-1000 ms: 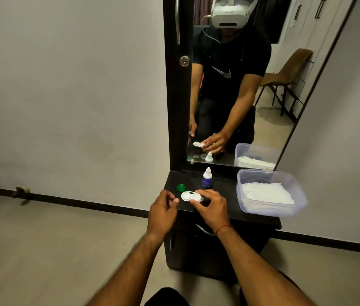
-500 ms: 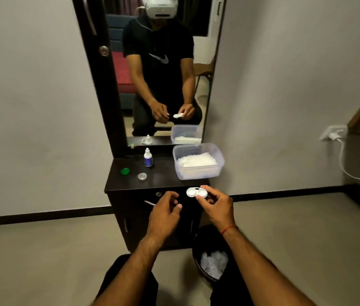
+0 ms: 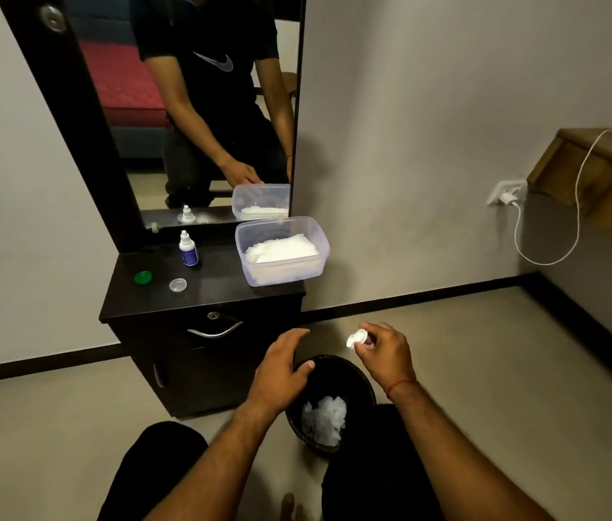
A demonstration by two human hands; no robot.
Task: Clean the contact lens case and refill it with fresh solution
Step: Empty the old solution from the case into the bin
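Observation:
My right hand (image 3: 381, 351) pinches the white contact lens case (image 3: 356, 338) by one end, tilted on its side above the black bin (image 3: 334, 404) on the floor. My left hand (image 3: 282, 370) hovers over the bin's left rim with relaxed fingers and holds nothing. On the dark cabinet top (image 3: 222, 291) stand the small solution bottle (image 3: 188, 250), a green cap (image 3: 143, 277) and a clear cap (image 3: 178, 285).
A clear plastic tub (image 3: 282, 253) of white tissues sits at the cabinet's right end under the mirror (image 3: 191, 107). The bin holds crumpled white tissue. A charger cable (image 3: 545, 235) hangs from a wall socket at right beside a wooden shelf.
Both hands have dropped from the cabinet's front edge down to the bin. The case has turned from flat to tilted on its side. My left fingers have spread out.

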